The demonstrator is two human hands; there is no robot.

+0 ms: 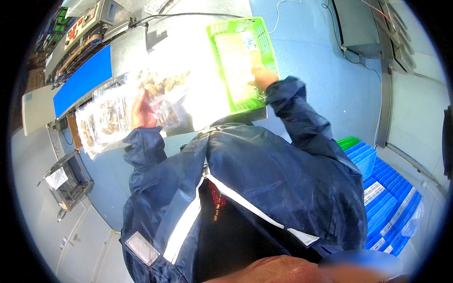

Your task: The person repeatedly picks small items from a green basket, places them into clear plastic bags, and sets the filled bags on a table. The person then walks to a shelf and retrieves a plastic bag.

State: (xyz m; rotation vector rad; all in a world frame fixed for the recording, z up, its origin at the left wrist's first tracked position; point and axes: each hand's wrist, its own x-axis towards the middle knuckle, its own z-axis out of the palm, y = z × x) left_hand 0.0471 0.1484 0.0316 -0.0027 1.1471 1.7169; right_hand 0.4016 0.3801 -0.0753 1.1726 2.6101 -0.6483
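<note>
My left hand is closed on the edge of a clear plastic bag with brown, dried-looking lumps in it. Strong glare washes out the bag's upper part. Just left of that hand lie several similar filled clear bags, overlapping in a row. My right hand reaches over the right side of a bright green plastic basket, its fingers bent inward above the basket's inside. Whatever those fingers hold, if anything, is lost in the glare. Pale, overexposed shapes show inside the basket.
A machine with a blue belt and a control box stands at the far left. A dark cable crosses the table's far part. Stacked blue crates stand at the right, and a metal-framed stand at the lower left.
</note>
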